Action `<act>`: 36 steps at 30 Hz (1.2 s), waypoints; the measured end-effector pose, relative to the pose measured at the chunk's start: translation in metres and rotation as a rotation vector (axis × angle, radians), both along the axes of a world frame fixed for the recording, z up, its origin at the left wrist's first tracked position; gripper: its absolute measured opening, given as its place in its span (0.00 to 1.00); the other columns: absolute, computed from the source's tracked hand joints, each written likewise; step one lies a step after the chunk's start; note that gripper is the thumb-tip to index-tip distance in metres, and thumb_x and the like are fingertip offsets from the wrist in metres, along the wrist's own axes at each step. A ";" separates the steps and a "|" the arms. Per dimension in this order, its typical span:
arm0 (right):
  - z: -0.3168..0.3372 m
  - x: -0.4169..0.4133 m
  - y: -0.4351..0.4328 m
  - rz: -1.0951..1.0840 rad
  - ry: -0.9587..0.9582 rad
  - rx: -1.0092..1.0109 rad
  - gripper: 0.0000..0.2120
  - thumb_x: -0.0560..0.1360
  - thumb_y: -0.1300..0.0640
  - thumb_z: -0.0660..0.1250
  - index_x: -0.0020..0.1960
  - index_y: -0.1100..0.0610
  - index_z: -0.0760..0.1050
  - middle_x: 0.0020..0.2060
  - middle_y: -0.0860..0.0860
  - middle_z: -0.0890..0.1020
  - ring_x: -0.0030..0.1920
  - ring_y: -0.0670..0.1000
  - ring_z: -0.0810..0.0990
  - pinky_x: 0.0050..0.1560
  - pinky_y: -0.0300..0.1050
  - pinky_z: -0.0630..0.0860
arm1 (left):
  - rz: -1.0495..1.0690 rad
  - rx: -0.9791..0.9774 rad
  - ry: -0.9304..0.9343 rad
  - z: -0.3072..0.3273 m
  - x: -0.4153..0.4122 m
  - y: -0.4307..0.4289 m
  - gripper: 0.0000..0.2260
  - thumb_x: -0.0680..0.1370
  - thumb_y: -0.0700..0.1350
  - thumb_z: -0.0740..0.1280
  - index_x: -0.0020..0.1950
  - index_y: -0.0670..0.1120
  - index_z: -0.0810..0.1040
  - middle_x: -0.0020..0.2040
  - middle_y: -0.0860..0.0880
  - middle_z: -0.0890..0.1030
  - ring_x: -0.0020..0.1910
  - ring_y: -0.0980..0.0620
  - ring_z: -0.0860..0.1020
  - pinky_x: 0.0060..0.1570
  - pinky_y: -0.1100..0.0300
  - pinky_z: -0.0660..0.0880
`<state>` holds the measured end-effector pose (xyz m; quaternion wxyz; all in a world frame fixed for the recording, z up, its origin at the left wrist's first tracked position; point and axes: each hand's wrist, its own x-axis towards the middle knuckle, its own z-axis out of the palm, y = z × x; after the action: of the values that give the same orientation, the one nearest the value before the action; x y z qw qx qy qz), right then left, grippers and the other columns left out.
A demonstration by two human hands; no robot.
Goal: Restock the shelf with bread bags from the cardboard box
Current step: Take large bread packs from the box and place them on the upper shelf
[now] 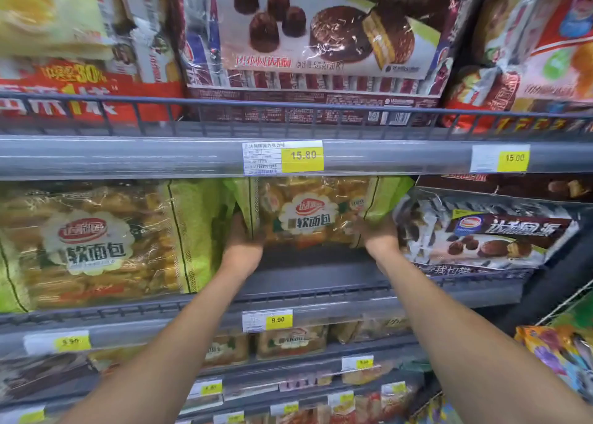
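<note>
1. Mid-restock I'd say: one soft bread bag (308,213) is in the gap on the middle shelf (321,282), between a shelved bread bag (93,244) and a chocolate pie bag (487,234), not set down yet
2. Cardboard box isn't in shot, so no clue how many are left
3. Left hand (242,240) and right hand (380,234) each grip a bottom corner, fingers tucked behind it

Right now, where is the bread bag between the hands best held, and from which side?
Probably its two lower corners, from the front and below, where the left hand and right hand grip it. The bread bag is wide and soft, and a larger bread bag and a chocolate pie bag crowd its sides.
</note>
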<state>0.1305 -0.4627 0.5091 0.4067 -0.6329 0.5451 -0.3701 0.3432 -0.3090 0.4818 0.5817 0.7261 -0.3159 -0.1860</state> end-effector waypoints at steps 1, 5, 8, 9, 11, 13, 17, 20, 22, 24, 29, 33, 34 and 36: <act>-0.005 0.002 -0.001 -0.013 0.013 0.000 0.38 0.76 0.52 0.73 0.76 0.65 0.59 0.66 0.54 0.72 0.68 0.54 0.72 0.66 0.45 0.67 | -0.012 0.026 -0.022 0.002 -0.001 -0.001 0.25 0.74 0.55 0.68 0.66 0.44 0.71 0.61 0.43 0.81 0.59 0.43 0.79 0.61 0.49 0.76; -0.011 0.009 0.001 -0.030 0.064 -0.065 0.40 0.77 0.43 0.69 0.77 0.65 0.57 0.72 0.62 0.71 0.72 0.62 0.70 0.70 0.53 0.67 | 0.002 0.115 -0.053 0.007 0.002 -0.001 0.21 0.75 0.61 0.61 0.62 0.49 0.72 0.57 0.45 0.82 0.55 0.43 0.80 0.59 0.48 0.76; -0.016 0.006 0.002 -0.040 0.104 -0.077 0.50 0.72 0.28 0.62 0.79 0.62 0.54 0.72 0.61 0.71 0.72 0.62 0.70 0.69 0.54 0.69 | 0.026 0.175 -0.046 0.009 0.001 0.000 0.19 0.80 0.63 0.59 0.52 0.47 0.71 0.45 0.44 0.81 0.44 0.42 0.80 0.49 0.51 0.76; -0.020 0.005 -0.001 -0.039 0.113 -0.063 0.54 0.68 0.22 0.59 0.77 0.62 0.57 0.70 0.63 0.73 0.70 0.63 0.73 0.66 0.55 0.71 | 0.025 0.184 -0.043 0.007 0.001 -0.001 0.18 0.81 0.62 0.60 0.49 0.46 0.71 0.41 0.44 0.79 0.41 0.43 0.79 0.45 0.52 0.74; -0.021 0.003 -0.004 -0.024 0.150 -0.025 0.53 0.68 0.22 0.58 0.73 0.64 0.61 0.64 0.65 0.77 0.64 0.64 0.77 0.59 0.53 0.73 | 0.019 0.183 -0.018 0.006 0.000 -0.001 0.18 0.82 0.60 0.60 0.49 0.45 0.72 0.41 0.44 0.80 0.39 0.45 0.79 0.42 0.54 0.71; -0.021 0.002 -0.009 -0.012 0.162 0.009 0.49 0.71 0.25 0.60 0.72 0.66 0.63 0.61 0.65 0.78 0.60 0.65 0.79 0.53 0.51 0.73 | 0.014 0.153 0.001 0.007 -0.001 -0.003 0.18 0.82 0.59 0.61 0.54 0.44 0.73 0.47 0.45 0.81 0.41 0.46 0.79 0.47 0.53 0.74; -0.016 -0.002 -0.006 0.008 0.228 0.011 0.32 0.77 0.33 0.61 0.52 0.65 0.74 0.35 0.59 0.78 0.36 0.57 0.80 0.42 0.54 0.77 | -0.017 0.113 0.043 0.011 -0.005 0.002 0.14 0.81 0.57 0.62 0.58 0.48 0.71 0.55 0.48 0.79 0.41 0.55 0.77 0.52 0.55 0.74; -0.015 -0.008 0.000 0.004 0.217 0.024 0.24 0.78 0.38 0.63 0.43 0.60 0.72 0.36 0.58 0.79 0.40 0.59 0.82 0.47 0.55 0.78 | -0.025 0.112 0.030 0.008 -0.007 0.008 0.23 0.75 0.63 0.64 0.64 0.52 0.72 0.64 0.48 0.80 0.53 0.47 0.81 0.60 0.49 0.76; -0.012 -0.014 0.009 0.015 0.203 0.040 0.26 0.78 0.37 0.65 0.57 0.61 0.73 0.51 0.60 0.82 0.54 0.62 0.81 0.56 0.52 0.75 | -0.017 0.130 0.021 0.006 -0.010 0.012 0.23 0.76 0.60 0.65 0.68 0.52 0.71 0.65 0.48 0.80 0.61 0.44 0.79 0.64 0.50 0.73; -0.008 -0.020 0.019 0.027 0.206 0.055 0.31 0.77 0.37 0.65 0.67 0.61 0.69 0.57 0.59 0.79 0.60 0.62 0.78 0.59 0.50 0.73 | 0.006 0.143 0.020 0.011 -0.020 0.019 0.20 0.79 0.54 0.67 0.69 0.50 0.69 0.64 0.47 0.80 0.61 0.42 0.78 0.61 0.54 0.72; -0.005 -0.045 0.043 0.065 0.211 0.021 0.29 0.76 0.42 0.69 0.66 0.63 0.70 0.62 0.60 0.78 0.61 0.60 0.77 0.55 0.46 0.71 | 0.064 0.206 -0.055 0.015 -0.044 0.037 0.19 0.80 0.48 0.67 0.66 0.39 0.71 0.56 0.42 0.79 0.54 0.40 0.78 0.54 0.55 0.72; -0.005 -0.073 0.069 0.145 0.229 -0.086 0.38 0.76 0.44 0.71 0.78 0.59 0.60 0.74 0.54 0.68 0.73 0.57 0.68 0.68 0.47 0.67 | 0.072 0.230 -0.105 0.014 -0.074 0.057 0.31 0.82 0.51 0.65 0.79 0.39 0.58 0.79 0.41 0.62 0.78 0.41 0.61 0.76 0.46 0.61; -0.008 -0.083 0.075 0.165 0.230 -0.105 0.41 0.75 0.42 0.71 0.79 0.57 0.57 0.76 0.52 0.65 0.75 0.55 0.65 0.72 0.50 0.65 | 0.070 0.213 -0.130 0.013 -0.086 0.064 0.33 0.82 0.51 0.65 0.81 0.41 0.54 0.81 0.43 0.58 0.80 0.44 0.57 0.78 0.47 0.57; -0.013 -0.107 0.090 0.204 0.230 -0.133 0.41 0.75 0.41 0.71 0.81 0.51 0.56 0.78 0.49 0.63 0.77 0.54 0.62 0.75 0.55 0.64 | 0.072 0.154 -0.212 0.012 -0.113 0.078 0.33 0.82 0.49 0.65 0.82 0.45 0.53 0.82 0.47 0.55 0.81 0.49 0.53 0.79 0.50 0.54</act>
<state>0.0235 -0.3731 0.4963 0.3344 -0.7486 0.4953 -0.2872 0.2303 -0.2312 0.4940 0.4937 0.7951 -0.3343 -0.1111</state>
